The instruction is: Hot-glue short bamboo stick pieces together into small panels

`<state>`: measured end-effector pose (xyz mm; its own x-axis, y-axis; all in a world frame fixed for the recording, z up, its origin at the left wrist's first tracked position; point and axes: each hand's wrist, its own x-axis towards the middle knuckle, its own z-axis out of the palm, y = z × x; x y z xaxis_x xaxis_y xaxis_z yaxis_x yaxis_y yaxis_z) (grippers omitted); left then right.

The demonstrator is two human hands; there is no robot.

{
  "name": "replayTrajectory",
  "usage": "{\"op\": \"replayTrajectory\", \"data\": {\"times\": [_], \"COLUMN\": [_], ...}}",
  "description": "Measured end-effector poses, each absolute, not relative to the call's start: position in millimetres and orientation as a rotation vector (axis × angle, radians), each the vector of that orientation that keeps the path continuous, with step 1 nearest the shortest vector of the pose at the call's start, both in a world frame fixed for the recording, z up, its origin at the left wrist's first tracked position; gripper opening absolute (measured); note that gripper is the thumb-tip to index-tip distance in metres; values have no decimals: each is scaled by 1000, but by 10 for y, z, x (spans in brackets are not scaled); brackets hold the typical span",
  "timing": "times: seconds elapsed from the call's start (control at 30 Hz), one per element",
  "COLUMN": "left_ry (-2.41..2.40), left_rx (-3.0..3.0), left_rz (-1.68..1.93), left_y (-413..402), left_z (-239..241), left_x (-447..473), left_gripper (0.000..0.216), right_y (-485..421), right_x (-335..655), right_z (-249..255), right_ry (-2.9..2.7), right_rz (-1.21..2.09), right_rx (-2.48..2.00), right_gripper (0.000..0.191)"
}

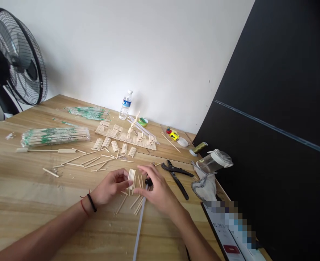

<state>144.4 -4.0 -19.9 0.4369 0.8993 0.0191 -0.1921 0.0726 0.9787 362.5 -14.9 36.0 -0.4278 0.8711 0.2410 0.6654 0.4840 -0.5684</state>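
Note:
My left hand (113,187) pinches a small panel of wooden sticks (132,174) between thumb and fingers, held upright above the table. Beside it, my right hand (156,187) has its thumb and index finger spread apart, both tips pointing toward the panel without closing on it. In the gap of that hand shows a black tool part (149,182), probably a glue gun, mostly covered. A long translucent stick (139,232) runs from it toward me, passing under the thumb. Loose cut sticks (138,206) lie beneath both hands.
Behind stands a stick-built model (125,137), with several small stick panels (115,146) before it. Bagged sticks (56,136) lie left, near a fan (15,58). Black pliers (177,177), a thread spool (199,148) and a clear cup (212,161) are right. A water bottle (125,105) stands behind.

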Motion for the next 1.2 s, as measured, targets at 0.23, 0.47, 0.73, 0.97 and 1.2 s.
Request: {"op": "replayTrajectory", "data": {"times": [0.23,0.47,0.73,0.97,1.2], "left_ry": [732,763,681,699,772], "left_rx": [1187,1174,1091,1152,1248], "left_rz": [947,872,860,858,805], "left_y": [-51,-67,-100,-122,-126], "left_z": [-112,-80,-60,-9,-32], "left_x": [1443,1418,1470,1491,1477], "left_gripper": [44,36,29,24,26], "right_y": [-166,-219,-217,-223,-243], "right_x": [3472,3497,3530,3587,3625], "right_z": [190,137,32,43,31], "right_ry": [-2183,-2148,-2075,-2067,-2030], "right_rz": [538,513,455,422,456], "right_rx": [-1117,-1010,-937,-977,-1023], "right_gripper": [77,69,65,65,62]}}
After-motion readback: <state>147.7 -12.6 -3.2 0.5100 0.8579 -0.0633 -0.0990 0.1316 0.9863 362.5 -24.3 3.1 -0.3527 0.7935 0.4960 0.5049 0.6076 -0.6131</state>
